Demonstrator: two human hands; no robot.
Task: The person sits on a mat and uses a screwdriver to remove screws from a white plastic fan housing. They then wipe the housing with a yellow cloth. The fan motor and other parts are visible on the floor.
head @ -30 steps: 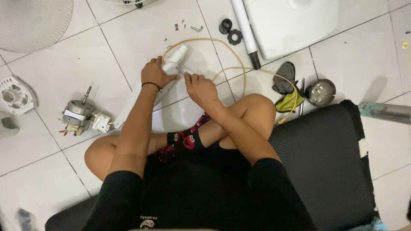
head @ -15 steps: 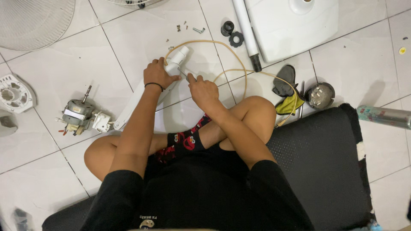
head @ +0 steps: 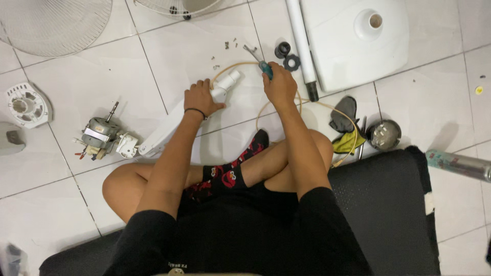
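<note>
I sit cross-legged on a black mat over white floor tiles. My left hand point(head: 201, 97) grips a long white plastic fan part point(head: 171, 125) that lies slanting on the floor, near its cylindrical upper end point(head: 225, 84). My right hand point(head: 279, 84) is closed around a tool with a blue-green handle point(head: 266, 67) whose metal tip point(head: 250, 51) points up and left. A beige cable point(head: 266, 105) loops on the tiles around both hands.
A fan motor point(head: 102, 135) lies left of my knee. White fan base point(head: 358, 41) and pole point(head: 302, 46) sit at top right, two black rings point(head: 287, 56) beside them. Fan grilles point(head: 51, 23) at top left, small screws point(head: 227, 46), a metal cap point(head: 384, 135), a yellow cloth point(head: 348, 142).
My right hand left the white part, reached up and right, and now holds the blue-handled tool. The left hand kept its grip on the white part. The camera view shifted slightly.
</note>
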